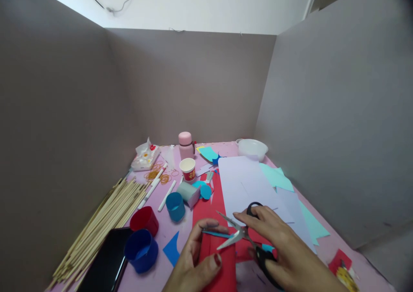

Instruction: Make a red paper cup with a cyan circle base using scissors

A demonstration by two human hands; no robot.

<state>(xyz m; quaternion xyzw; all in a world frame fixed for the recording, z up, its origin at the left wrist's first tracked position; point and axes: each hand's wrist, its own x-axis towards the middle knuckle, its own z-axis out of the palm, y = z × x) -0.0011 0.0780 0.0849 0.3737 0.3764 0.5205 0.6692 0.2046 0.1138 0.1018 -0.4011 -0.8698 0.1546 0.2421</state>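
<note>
My right hand [280,240] grips a pair of scissors [235,236] with black handles, its fingers through the loops. The two silver blades are spread apart and point left. Between them runs a narrow blue paper strip [217,234], whose left end is at the fingers of my left hand [201,257]. The thumb of that hand lies over a red paper piece [226,262] below the strip; whether it presses on it I cannot tell. Beside my left hand is a blue paper scrap [172,248]. A large white sheet [238,184] lies beyond the scissors.
On the left are wooden sticks [100,223], a black phone [106,262], and red [144,220], dark blue [141,251] and teal [175,207] rings. Farther back stand a paper cup [188,169], pink flask [186,146] and white bowl [252,148]. Grey partitions [193,85] enclose the table.
</note>
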